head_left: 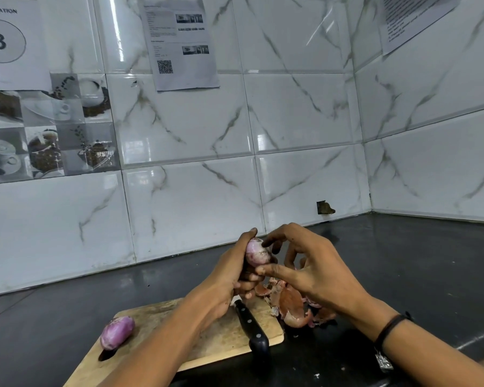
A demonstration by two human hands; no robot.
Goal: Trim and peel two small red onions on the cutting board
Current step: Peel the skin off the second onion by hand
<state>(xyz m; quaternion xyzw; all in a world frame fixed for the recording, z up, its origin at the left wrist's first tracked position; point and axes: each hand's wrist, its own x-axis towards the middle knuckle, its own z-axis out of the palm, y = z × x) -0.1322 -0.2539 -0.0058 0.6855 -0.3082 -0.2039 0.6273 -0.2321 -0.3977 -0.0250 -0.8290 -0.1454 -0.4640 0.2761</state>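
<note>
So the left hand (pixel 229 275) has the held onion (pixel 257 252) wrapped up in curled fingers, lifted above the far edge of the cutting board (pixel 207 339); its long axis stands roughly upright, tilted a bit. The right hand (pixel 313 263) comes at it from the right, thumb on the lower end and forefinger tip on the upper side, so it's basically pinching the onion top to bottom; can't tell if there's a loose strip of skin under those fingertips. That's the relation that matters imo: the onion sits just left of the right hand, and any skin left will probably get pulled along that upright axis, down toward the peel pile (pixel 294 305) lying at the board's right edge and spilling onto the dark tabletop (pixel 403 275).

The second onion (pixel 117 332) lies on the board's near left corner, well apart from both hands, long axis running diagonally; it looks smooth and purple, so I'd guess it's already done; the left arm is the nearer one to it. The knife (pixel 252 325) lies on the board, handle toward the person and hanging off the near edge; blade hidden under the left hand.
</note>
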